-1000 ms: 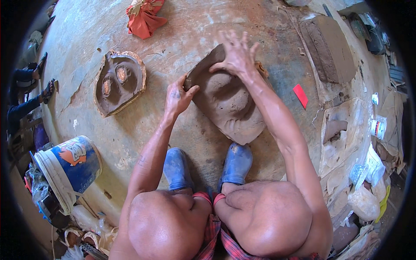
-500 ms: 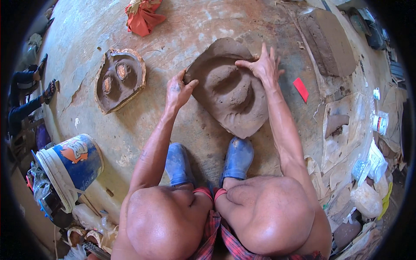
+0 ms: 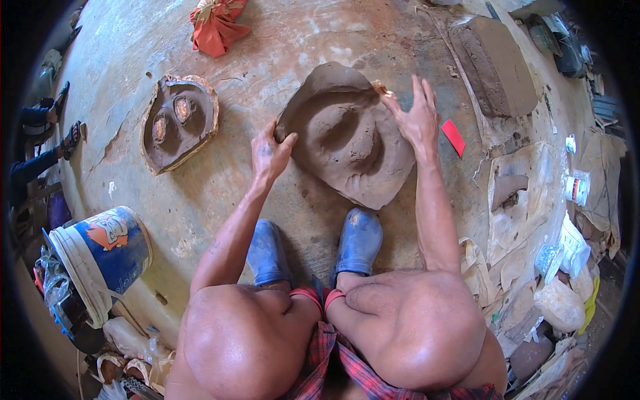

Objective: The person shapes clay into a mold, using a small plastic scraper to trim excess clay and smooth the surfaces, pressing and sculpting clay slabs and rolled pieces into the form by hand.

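Observation:
In front of my feet is a grey-brown clay piece (image 3: 390, 150), a broad sheet with a raised rim and two rounded humps in its middle. My left hand (image 3: 271, 152) pinches its left edge, the thumb on the near side and the fingers partly hidden behind. By the upper right edge, my right hand (image 3: 415, 119) has its fingers spread, with the thumb side at the rim. Next to that thumb a small pale orange edge (image 3: 381, 87) shows against the clay. Whether the right thumb presses on the rim is hard to tell.
A mould (image 3: 212, 127) lined with clay lies at left, and a red cloth bundle (image 3: 219, 28) beyond. A red card (image 3: 453, 138) and a large clay block (image 3: 503, 67) are at right. A blue-and-white bucket (image 3: 110, 250) stands lower left. Another person's feet (image 3: 71, 140) show far left.
My right hand has drawn back to the right from the clay's inner surface to its rim, uncovering the pale orange edge. My left hand keeps its hold; the whole view has shifted slightly.

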Tool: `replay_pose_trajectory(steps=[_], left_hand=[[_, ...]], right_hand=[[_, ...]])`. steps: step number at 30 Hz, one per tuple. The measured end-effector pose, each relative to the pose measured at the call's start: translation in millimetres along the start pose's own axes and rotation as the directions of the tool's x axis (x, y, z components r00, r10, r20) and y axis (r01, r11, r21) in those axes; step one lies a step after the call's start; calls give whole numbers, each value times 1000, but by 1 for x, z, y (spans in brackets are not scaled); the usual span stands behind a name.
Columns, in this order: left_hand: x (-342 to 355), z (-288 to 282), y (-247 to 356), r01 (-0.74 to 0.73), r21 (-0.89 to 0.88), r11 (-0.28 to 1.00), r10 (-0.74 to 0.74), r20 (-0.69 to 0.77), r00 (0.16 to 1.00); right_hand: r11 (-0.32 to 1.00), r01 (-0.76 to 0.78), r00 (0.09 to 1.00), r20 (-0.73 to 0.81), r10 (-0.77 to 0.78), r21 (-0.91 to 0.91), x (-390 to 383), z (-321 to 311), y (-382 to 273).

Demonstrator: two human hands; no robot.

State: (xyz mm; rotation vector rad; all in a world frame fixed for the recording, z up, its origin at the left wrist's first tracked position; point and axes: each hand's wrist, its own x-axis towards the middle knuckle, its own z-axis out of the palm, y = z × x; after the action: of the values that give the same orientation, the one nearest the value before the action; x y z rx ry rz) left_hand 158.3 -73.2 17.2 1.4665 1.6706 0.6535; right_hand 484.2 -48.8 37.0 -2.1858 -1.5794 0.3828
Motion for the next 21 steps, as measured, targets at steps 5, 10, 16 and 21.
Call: replay_pose_trajectory(steps=[5, 10, 16, 21], left_hand=[[-38, 9, -14, 57, -43, 997, -62, -128, 990], [-47, 16, -6, 69, -90, 994, -82, -153, 985], [-45, 11, -11, 94, -34, 995, -99, -159, 982], [-17, 8, -10, -16, 7, 1000, 17, -100, 995]], right_hand=[[975, 186, 975, 143, -168, -125, -47, -14, 1], [731, 511, 854, 368, -369, -452, -70, -17, 6], [679, 549, 800, 540, -260, -487, -66, -41, -22], [662, 639, 767, 389, -510, -392, -10, -50, -30]])
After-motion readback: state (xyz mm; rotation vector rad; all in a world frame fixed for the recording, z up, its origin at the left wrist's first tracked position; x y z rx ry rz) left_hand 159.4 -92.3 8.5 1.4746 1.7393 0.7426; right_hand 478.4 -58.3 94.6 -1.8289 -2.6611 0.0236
